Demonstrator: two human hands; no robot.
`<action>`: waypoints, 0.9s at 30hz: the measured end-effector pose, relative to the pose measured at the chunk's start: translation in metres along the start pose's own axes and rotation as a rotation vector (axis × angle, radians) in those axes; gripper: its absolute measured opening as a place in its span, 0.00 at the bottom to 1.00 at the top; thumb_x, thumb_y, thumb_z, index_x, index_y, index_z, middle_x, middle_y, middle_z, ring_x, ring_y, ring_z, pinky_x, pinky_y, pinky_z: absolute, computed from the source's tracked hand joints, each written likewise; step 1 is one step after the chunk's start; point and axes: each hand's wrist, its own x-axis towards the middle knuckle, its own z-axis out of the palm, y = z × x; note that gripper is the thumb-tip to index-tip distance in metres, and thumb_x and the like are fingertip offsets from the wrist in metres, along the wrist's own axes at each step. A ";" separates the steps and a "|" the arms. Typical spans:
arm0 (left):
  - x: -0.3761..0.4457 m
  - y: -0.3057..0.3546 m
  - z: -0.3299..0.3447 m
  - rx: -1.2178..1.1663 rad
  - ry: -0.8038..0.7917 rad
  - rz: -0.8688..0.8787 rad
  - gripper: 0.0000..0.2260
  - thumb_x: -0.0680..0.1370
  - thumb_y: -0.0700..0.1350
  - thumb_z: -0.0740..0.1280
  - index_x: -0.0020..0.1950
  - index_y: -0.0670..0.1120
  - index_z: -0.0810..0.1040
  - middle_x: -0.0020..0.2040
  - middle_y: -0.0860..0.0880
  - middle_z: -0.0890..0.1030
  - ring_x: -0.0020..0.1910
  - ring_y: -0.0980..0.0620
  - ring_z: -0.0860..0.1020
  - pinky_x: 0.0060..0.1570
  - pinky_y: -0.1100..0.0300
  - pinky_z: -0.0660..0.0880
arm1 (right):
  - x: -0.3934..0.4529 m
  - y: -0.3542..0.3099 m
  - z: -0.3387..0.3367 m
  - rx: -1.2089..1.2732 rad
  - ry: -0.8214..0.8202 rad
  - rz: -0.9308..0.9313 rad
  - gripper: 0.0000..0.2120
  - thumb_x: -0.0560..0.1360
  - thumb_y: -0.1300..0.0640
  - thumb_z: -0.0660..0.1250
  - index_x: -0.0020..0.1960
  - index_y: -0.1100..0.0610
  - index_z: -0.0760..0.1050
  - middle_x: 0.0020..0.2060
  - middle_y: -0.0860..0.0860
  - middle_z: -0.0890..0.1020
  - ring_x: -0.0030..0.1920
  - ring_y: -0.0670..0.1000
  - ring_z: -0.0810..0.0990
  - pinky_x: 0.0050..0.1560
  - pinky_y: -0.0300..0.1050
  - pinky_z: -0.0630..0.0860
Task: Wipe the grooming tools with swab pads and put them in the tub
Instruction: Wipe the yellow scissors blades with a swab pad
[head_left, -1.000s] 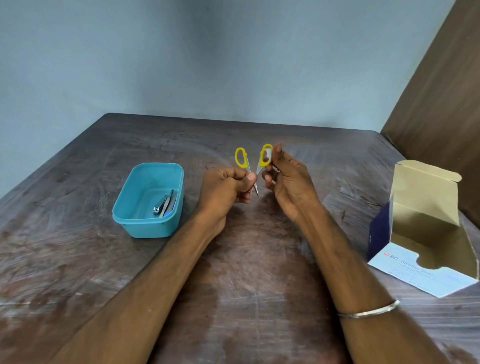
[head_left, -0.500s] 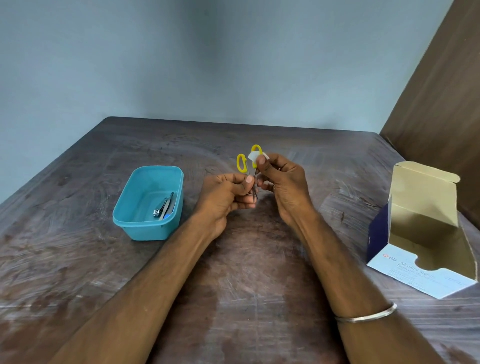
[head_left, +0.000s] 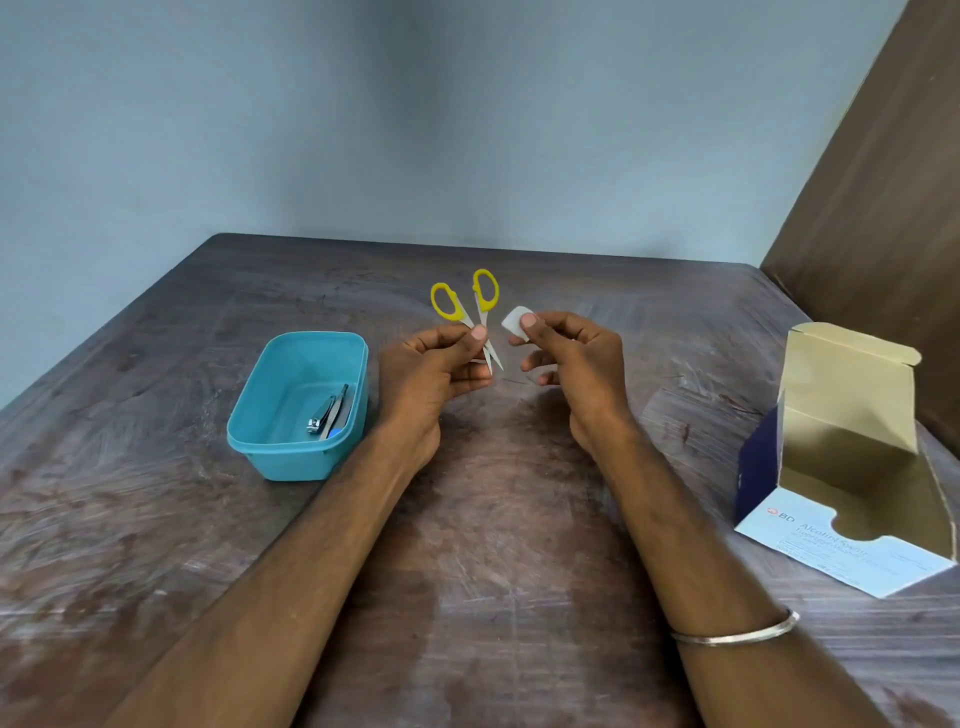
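Pale blue walls met in a corner behind a dark, scuffed wooden counter (head_left: 493, 545), with a brown wooden panel (head_left: 883, 197) rising at the right. On the counter's right side sat an open cardboard box (head_left: 852, 457) of alcohol swabs, its lid flap standing up. Toward the left stood the teal plastic tub (head_left: 291, 452), and inside it, against the right wall, lay a metal nail clipper (head_left: 318, 418) beside another slim metal tool with a blue tip; what that tool was could not be told. Both forearms reached over the middle of the counter, a thin metal bangle (head_left: 737, 631) on the right one. The left hand (head_left: 431, 374) was curled, pinching a small pair of yellow-handled scissors (head_left: 470, 312) near the pivot, handles up and slightly spread, blade tips pointing down. The right hand (head_left: 576, 358) was just beside it, thumb and forefinger pinching a small white swab pad (head_left: 516, 321), the other fingers loosely curled. The pad was near the scissors but apart from them.
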 end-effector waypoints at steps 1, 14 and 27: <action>0.001 0.000 0.000 0.001 0.024 0.022 0.03 0.73 0.41 0.75 0.43 0.43 0.83 0.33 0.48 0.83 0.31 0.52 0.81 0.39 0.56 0.83 | -0.001 -0.001 0.001 -0.037 -0.022 -0.015 0.04 0.75 0.56 0.73 0.47 0.57 0.85 0.39 0.52 0.87 0.31 0.47 0.78 0.31 0.40 0.71; -0.001 -0.001 0.000 -0.018 0.063 0.028 0.06 0.72 0.41 0.76 0.45 0.40 0.83 0.39 0.43 0.86 0.35 0.49 0.85 0.38 0.57 0.82 | -0.004 0.005 0.006 -0.386 -0.203 -0.328 0.06 0.70 0.56 0.78 0.47 0.50 0.86 0.36 0.44 0.86 0.33 0.42 0.81 0.37 0.44 0.79; -0.005 0.003 0.002 0.198 0.159 0.102 0.06 0.70 0.47 0.78 0.42 0.46 0.85 0.36 0.50 0.84 0.35 0.52 0.80 0.36 0.54 0.82 | -0.002 0.009 0.004 -0.515 -0.182 -0.423 0.02 0.73 0.57 0.74 0.44 0.54 0.86 0.36 0.45 0.85 0.34 0.45 0.81 0.36 0.48 0.79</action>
